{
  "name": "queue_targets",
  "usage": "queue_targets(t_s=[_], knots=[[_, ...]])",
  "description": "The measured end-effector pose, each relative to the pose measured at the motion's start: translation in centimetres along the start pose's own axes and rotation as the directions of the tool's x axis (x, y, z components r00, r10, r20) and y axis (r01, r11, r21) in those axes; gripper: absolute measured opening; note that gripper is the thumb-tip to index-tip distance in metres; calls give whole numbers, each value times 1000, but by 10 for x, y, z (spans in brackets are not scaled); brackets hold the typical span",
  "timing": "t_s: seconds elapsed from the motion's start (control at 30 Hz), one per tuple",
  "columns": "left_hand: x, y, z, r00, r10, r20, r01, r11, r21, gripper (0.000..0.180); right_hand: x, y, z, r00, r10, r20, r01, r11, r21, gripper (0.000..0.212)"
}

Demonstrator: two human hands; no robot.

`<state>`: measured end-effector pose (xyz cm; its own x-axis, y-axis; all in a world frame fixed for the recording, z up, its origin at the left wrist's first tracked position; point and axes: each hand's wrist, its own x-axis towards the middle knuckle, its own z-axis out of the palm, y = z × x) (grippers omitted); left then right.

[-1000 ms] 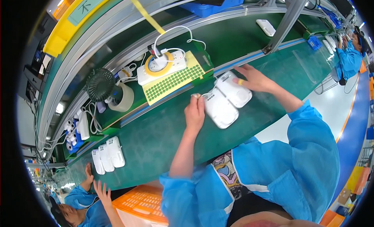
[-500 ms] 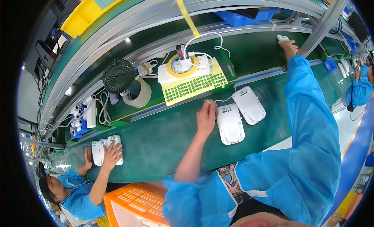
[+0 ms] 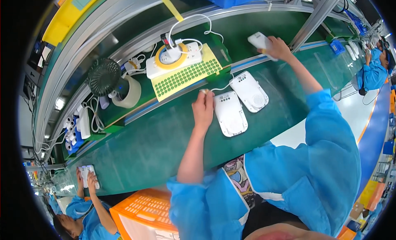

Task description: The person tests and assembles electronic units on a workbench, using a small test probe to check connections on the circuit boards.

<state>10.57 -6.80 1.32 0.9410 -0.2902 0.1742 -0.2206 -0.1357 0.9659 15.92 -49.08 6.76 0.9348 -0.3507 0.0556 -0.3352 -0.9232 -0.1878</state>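
My left hand (image 3: 203, 111) is closed, its fingertips pinching the end of a thin white cable (image 3: 222, 88) just above the green work surface. Right beside it lies a white device (image 3: 231, 115) with small dark buttons and a round grille. A second, similar white device (image 3: 250, 92) rests against it, farther right. My right arm reaches out to the far right, and my right hand (image 3: 279, 49) grips a white, flat-sided device (image 3: 260, 41) over the rear green shelf. The fingers under that device are partly hidden.
A power strip (image 3: 194, 58) with a yellow tape roll stands behind a dotted yellow sheet (image 3: 187, 77). Left of it is a small fan (image 3: 104, 77). A metal post (image 3: 315, 23) rises near my right hand. A co-worker's hands (image 3: 91, 184) touch white devices at left.
My right hand has lifted the white device off the rear shelf and brought it left, nearer to me. My left hand keeps its pinch on the cable. The co-worker's devices have moved farther left.
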Motion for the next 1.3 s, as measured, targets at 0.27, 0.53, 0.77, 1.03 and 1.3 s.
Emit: queue_targets(t_s=[0.27,0.53,0.77,1.03,1.3], knots=[[-3,30,10,958,287,-24,-287,958,22,12,-178,-58,-18,977,-163,-136,182,972,147,74],[-40,59,12,777,526,346,-584,808,83,27,-253,-145,-37,808,-579,-105,475,535,698,47],[-66,58,-7,933,290,215,-328,928,174,72,-267,-128,-13,879,-442,-182,457,669,586,12],[-105,54,-24,889,184,419,-424,678,600,105,-287,-129,-1,903,-414,-114,388,672,631,18],[-132,59,-22,938,170,302,-329,711,621,98,-294,-142,-5,889,-458,-15,324,606,727,19]])
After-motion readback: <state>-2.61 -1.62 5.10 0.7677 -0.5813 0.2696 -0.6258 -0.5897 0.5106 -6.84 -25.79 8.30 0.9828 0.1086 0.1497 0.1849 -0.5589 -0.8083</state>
